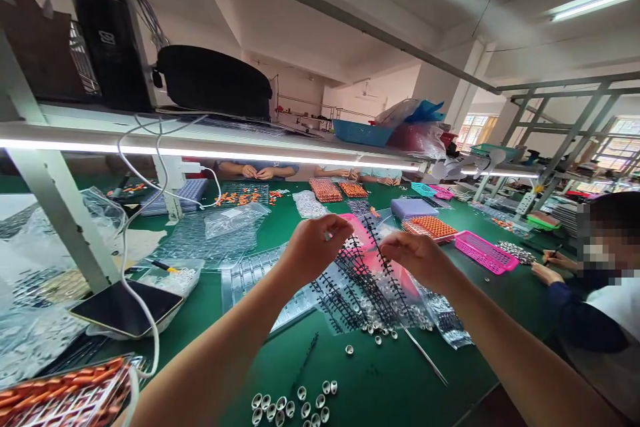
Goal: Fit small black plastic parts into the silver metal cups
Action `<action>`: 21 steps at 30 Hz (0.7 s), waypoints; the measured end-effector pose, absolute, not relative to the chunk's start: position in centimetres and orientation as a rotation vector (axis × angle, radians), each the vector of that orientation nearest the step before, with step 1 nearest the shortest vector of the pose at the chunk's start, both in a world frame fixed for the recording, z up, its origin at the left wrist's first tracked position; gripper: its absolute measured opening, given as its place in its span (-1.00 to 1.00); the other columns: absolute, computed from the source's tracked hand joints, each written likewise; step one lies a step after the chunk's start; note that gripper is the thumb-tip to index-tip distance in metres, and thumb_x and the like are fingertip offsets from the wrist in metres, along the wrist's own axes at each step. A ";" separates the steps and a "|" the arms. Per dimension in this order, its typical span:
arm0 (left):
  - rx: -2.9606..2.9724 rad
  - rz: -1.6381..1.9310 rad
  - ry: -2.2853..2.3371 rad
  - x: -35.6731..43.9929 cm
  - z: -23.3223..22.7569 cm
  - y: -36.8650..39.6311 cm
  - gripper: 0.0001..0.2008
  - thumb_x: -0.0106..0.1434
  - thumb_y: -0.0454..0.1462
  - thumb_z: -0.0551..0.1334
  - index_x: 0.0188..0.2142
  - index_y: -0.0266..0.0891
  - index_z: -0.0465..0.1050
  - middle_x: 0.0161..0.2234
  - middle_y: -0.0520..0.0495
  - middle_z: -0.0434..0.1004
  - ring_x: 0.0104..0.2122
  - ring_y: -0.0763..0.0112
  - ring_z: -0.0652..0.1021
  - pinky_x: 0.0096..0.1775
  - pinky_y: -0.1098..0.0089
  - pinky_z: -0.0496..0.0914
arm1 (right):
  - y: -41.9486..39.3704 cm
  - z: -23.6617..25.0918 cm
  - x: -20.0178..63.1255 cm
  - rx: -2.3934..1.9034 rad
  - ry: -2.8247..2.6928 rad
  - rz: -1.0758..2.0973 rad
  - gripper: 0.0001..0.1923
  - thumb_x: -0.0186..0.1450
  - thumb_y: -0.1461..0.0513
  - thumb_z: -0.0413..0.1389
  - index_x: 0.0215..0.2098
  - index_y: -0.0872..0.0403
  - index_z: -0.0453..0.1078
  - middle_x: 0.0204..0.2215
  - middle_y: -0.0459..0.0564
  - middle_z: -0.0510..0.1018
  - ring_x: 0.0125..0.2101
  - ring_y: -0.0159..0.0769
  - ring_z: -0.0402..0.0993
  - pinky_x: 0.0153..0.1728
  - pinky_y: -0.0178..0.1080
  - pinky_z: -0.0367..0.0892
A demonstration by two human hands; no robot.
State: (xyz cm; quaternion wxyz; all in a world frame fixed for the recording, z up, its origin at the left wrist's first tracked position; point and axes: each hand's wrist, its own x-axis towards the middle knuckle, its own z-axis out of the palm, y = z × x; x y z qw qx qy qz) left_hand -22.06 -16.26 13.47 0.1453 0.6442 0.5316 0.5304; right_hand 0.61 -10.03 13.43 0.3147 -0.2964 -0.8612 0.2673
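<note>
Two hands: left hand (315, 243) grip pinches something tiny, right hand (417, 257) pinches one black strip (383, 260).

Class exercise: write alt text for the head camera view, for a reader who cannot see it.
Two bare hands, left hand and right hand, meet over black comb-like plastic strips on a green table, with small silver rings scattered nearer.

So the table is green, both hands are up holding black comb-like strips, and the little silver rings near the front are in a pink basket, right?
Not quite. The head view shows the silver rings lying loose on the green table, not in the pink basket, which sits farther back to the right. The rest is correct.
</note>
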 end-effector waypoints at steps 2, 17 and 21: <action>1.843 1.506 1.533 -22.4 13.2 -16.3 -0.83 0.20 -0.16 0.23 -0.37 -0.17 0.57 -0.39 -0.02 0.63 -0.43 0.36 0.49 -0.34 0.38 0.29 | -9.9 13.2 0.5 -0.786 -2.307 0.729 -0.70 0.34 -0.01 0.08 -0.26 0.01 0.49 -0.40 -0.06 0.55 -0.36 -0.27 0.46 -0.30 -0.21 0.36; 1.789 1.433 1.542 -21.9 12.1 -16.8 -0.80 0.23 -0.15 0.20 -0.32 -0.18 0.56 -0.37 -0.03 0.61 -0.37 0.32 0.51 -0.37 0.38 0.28 | -8.6 14.0 0.9 -0.727 -2.236 1.015 -0.75 0.28 0.03 0.18 -0.29 0.02 0.54 -0.46 -0.03 0.56 -0.45 -0.35 0.46 -0.45 -0.31 0.35; 1.811 1.377 1.583 -21.1 12.5 -16.8 -0.78 0.24 -0.14 0.18 -0.30 -0.18 0.55 -0.35 -0.02 0.61 -0.35 0.33 0.52 -0.36 0.38 0.29 | -8.0 14.0 1.7 -0.797 -2.231 1.046 -0.71 0.21 0.00 0.24 -0.34 0.06 0.56 -0.53 -0.03 0.55 -0.54 -0.38 0.45 -0.56 -0.34 0.32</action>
